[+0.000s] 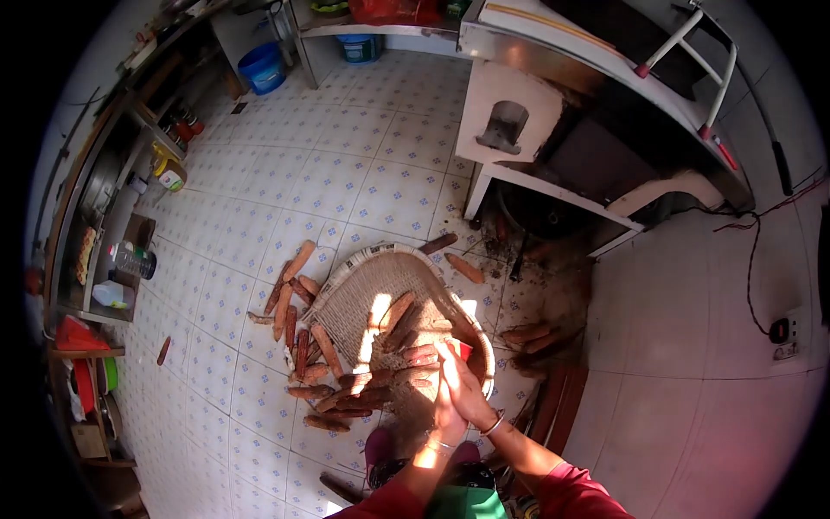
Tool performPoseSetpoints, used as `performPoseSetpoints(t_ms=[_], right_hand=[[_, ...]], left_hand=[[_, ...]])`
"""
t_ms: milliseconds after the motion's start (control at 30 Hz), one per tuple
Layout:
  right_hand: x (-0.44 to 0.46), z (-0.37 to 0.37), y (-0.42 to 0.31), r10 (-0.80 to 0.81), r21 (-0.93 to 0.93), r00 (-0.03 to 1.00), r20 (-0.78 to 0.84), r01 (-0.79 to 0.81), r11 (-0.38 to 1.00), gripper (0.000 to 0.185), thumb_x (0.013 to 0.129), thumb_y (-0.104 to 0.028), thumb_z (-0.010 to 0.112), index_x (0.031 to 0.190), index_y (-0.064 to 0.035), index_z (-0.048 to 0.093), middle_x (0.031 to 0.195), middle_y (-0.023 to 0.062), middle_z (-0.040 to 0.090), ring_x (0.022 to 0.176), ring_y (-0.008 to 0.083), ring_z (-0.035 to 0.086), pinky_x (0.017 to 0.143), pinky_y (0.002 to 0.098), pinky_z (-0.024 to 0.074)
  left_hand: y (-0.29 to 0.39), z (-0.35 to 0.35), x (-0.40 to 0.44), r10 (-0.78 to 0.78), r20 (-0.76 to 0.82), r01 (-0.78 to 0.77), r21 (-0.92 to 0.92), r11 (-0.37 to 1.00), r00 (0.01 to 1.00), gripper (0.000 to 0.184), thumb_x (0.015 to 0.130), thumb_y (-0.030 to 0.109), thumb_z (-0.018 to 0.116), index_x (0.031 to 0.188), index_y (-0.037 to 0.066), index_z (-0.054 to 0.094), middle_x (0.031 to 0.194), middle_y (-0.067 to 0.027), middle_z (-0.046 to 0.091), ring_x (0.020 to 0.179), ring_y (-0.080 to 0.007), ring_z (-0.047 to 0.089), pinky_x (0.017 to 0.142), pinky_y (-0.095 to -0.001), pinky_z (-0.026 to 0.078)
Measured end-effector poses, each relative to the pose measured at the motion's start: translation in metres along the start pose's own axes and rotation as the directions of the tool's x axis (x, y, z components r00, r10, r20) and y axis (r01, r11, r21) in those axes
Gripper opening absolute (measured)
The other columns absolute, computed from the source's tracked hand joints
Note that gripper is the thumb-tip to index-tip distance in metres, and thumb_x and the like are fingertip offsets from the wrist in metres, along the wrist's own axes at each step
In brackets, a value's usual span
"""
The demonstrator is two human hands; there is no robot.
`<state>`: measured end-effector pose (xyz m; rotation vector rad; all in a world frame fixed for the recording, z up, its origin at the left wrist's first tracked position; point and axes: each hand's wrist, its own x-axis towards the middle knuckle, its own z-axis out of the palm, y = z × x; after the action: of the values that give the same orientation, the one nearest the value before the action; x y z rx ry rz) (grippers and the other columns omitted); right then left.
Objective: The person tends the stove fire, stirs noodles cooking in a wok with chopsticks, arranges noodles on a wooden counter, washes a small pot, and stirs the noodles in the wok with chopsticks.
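Observation:
My left hand (447,413) and my right hand (468,391) meet palm to palm over the near right part of a woven basket (363,298). Their fingers are stretched out and lie flat against each other; whatever may be between the palms is hidden. Beyond the fingertips, reddish corn cobs (398,311) lie in the basket in bright sunlight. A small red thing (465,350) shows right beside my right hand, too little of it visible to name. More corn cobs (327,350) are heaped across the basket's left edge and onto the tiles.
A stove-like counter (519,104) with a dark opening stands at the far right. Loose cobs (529,336) and debris lie by the right wall. Blue buckets (262,69) stand at the back. Along the left, shelves hold bottles, with an oil bottle (169,173) on the floor.

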<state>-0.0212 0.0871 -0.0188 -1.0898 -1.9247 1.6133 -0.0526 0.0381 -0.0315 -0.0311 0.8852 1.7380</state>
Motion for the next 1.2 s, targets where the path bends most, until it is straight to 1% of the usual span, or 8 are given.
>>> performPoseSetpoints(t_ms=[167,200,233,300,333,467,867,1200], right_hand=[[-0.03,0.021,-0.046,-0.356,0.286,0.931,-0.087,0.365,0.886,0.051,0.097,-0.026,0.036,0.137,0.0028,0.024,0.145,0.0111,0.023,0.133,0.0192,0.022,0.108,0.0283,0.0159],[-0.049,0.022,-0.08,0.026,0.469,1.0,0.015,-0.03,0.883,0.052,0.097,-0.026,0.036,0.137,0.0041,0.022,0.145,0.0114,0.023,0.133,0.0193,0.021,0.108,0.0285,0.016],[-0.054,0.012,-0.138,-0.031,0.345,0.999,-0.011,0.033,0.938,0.05,0.097,-0.028,0.031,0.137,0.0014,0.026,0.142,0.0159,0.029,0.132,0.025,0.025,0.108,0.0318,0.0177],[-0.07,0.026,-0.156,-0.027,0.197,0.999,-0.041,0.035,0.98,0.05,0.097,-0.031,0.03,0.136,0.0007,0.029,0.141,0.0158,0.03,0.132,0.0256,0.024,0.108,0.0325,0.0165],[-0.076,0.024,-0.182,0.025,0.189,0.999,0.027,-0.03,0.981,0.051,0.097,-0.032,0.029,0.136,0.0012,0.028,0.141,0.0155,0.03,0.132,0.025,0.024,0.108,0.032,0.0165],[-0.094,0.026,-0.281,0.164,0.146,0.963,0.215,-0.198,0.969,0.056,0.097,-0.037,0.026,0.136,0.0028,0.026,0.141,0.0143,0.031,0.132,0.0227,0.024,0.108,0.0298,0.0163],[-0.103,0.142,-0.511,-0.139,0.148,0.938,0.318,0.096,0.984,0.057,0.097,-0.04,0.023,0.136,0.0011,0.028,0.14,0.0151,0.033,0.131,0.0252,0.026,0.108,0.0304,0.0167],[-0.082,0.345,-0.615,-0.244,0.376,0.913,0.326,0.112,0.92,0.054,0.097,-0.039,0.027,0.136,-0.0016,0.031,0.137,0.0163,0.035,0.129,0.0229,0.028,0.107,0.0316,0.0194]], left_hand=[[0.049,0.016,-0.027,0.029,0.112,-0.027,-0.021,0.999,0.993,0.056,0.096,0.039,0.025,0.143,0.011,0.015,0.148,-0.0041,0.017,0.135,-0.0182,0.015,0.11,-0.0325,0.012],[0.046,0.007,-0.019,0.27,0.38,-0.25,-0.104,0.963,0.885,0.056,0.096,0.039,0.026,0.143,0.011,0.014,0.148,-0.0055,0.016,0.136,-0.018,0.013,0.11,-0.0325,0.01],[0.044,0.0,-0.012,0.481,0.589,-0.423,-0.246,0.872,0.65,0.056,0.096,0.039,0.026,0.143,0.01,0.013,0.148,-0.007,0.015,0.136,-0.0177,0.011,0.111,-0.0325,0.008],[0.097,0.039,-0.059,0.352,0.48,-0.353,-0.091,0.931,0.804,0.058,0.096,0.039,0.027,0.143,0.01,0.009,0.148,-0.0084,0.012,0.137,-0.0187,0.008,0.111,-0.0327,0.006],[0.141,0.079,-0.113,-0.004,0.034,0.0,0.121,0.993,0.999,0.059,0.097,0.04,0.028,0.143,0.01,0.007,0.148,-0.0085,0.011,0.137,-0.02,0.008,0.111,-0.033,0.005],[0.21,0.128,-0.183,0.039,-0.003,-0.038,0.088,0.995,0.999,0.058,0.097,0.04,0.026,0.143,0.01,0.009,0.148,-0.0075,0.012,0.137,-0.0178,0.009,0.111,-0.0325,0.007],[0.451,0.171,-0.306,0.285,-0.015,-0.282,0.114,0.953,0.958,0.058,0.097,0.038,0.029,0.142,0.007,0.009,0.148,-0.0074,0.013,0.136,-0.0179,0.012,0.111,-0.0312,0.011],[0.614,0.019,-0.34,0.381,0.052,-0.378,-0.05,0.924,0.923,0.053,0.098,0.03,0.032,0.141,0.005,0.016,0.145,-0.006,0.019,0.133,-0.0167,0.02,0.109,-0.0289,0.017]])
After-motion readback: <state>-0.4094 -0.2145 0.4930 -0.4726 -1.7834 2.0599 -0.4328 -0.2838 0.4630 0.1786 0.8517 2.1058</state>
